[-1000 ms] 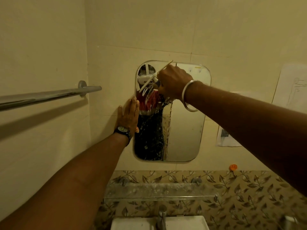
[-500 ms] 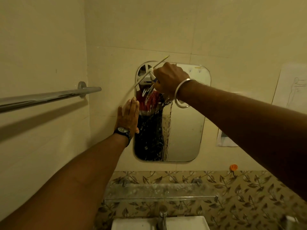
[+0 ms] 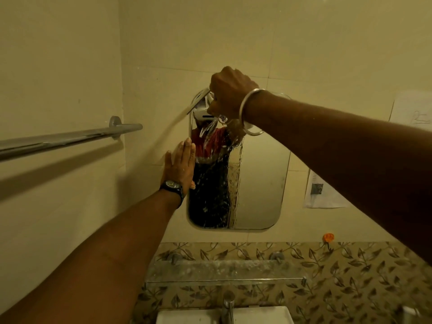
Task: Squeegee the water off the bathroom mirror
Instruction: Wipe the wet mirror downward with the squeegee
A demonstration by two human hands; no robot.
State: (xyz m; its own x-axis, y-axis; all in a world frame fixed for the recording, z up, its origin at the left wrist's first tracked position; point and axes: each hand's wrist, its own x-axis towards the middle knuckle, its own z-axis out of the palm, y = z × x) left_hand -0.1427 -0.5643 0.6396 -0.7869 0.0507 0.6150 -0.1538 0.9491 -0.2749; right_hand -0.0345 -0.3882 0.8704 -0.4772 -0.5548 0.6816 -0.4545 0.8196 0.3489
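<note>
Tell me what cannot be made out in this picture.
All in the head view:
- Squeegee: handle hidden in the right hand; blade blurred.
- Mirror: top edge partly covered by the right hand.
- Paper: print too small to read.
- Sink: cut off by the bottom edge.

The right arm reaches forward and up from the right side. The right grip (image 3: pixel 230 90) is closed in a fist round the squeegee (image 3: pixel 198 101), with the back of the hand toward the camera. The left arm stretches straight forward. The left grip (image 3: pixel 180 164) is flat, with fingers straight, together and pointing up.
</note>
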